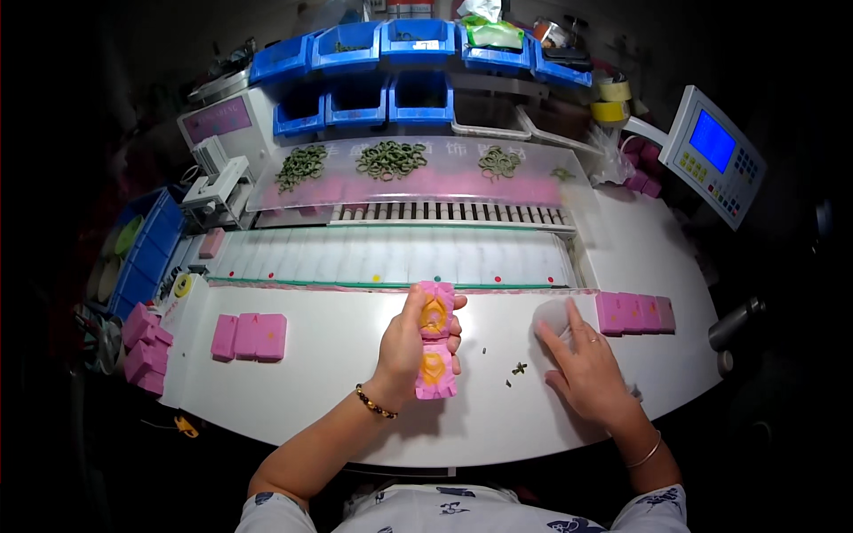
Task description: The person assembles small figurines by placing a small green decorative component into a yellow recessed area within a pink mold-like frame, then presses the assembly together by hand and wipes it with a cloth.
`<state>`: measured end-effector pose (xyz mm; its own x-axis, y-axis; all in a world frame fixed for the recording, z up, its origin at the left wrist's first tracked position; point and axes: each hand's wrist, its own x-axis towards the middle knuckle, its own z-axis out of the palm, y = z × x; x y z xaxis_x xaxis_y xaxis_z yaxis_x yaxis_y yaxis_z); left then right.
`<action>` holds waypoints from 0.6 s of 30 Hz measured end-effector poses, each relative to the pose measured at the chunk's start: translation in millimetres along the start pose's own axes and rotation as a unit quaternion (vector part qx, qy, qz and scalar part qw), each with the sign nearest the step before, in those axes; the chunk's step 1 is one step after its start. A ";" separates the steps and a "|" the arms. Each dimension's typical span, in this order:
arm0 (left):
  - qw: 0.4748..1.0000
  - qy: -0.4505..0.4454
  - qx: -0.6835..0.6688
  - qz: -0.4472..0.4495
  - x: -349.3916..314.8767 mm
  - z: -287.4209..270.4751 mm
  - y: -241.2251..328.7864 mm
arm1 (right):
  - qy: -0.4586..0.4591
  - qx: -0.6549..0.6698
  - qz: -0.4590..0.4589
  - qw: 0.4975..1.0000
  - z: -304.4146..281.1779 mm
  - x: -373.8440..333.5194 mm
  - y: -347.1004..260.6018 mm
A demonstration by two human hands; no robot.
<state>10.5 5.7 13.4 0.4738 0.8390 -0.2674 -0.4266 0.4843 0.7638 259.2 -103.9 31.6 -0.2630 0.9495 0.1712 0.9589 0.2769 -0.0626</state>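
Observation:
My left hand (404, 342) is closed around a pink rubber mould (436, 342), holding it upright above the white table. Two orange-yellow hollows show on the mould's face. At the right, my right hand (588, 364) has its fingers on a pale, rounded, pouch-like thing (553, 315) and seems to grip it. Part of that thing is hidden behind the fingers. Between my hands, small dark green pieces (519, 368) lie on the table.
Closed pink moulds (251, 338) lie at the left, more pink moulds (635, 314) at the right. Behind runs a row of clear plates (391, 253). Green rings (391, 160) are heaped on a shelf under blue bins (418, 40). A control panel (715, 155) stands at right.

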 end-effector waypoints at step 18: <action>0.989 -0.046 0.117 0.072 -14.1 19.5 -6.4 | 0.159 -0.007 -0.188 0.969 -25.3 35.0 -66.7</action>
<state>21.5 -14.1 23.8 0.4939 0.8637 -0.1002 -0.3090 0.2820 0.9083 188.7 -92.9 66.7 -0.5496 0.6886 0.4731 0.8041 0.5896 0.0759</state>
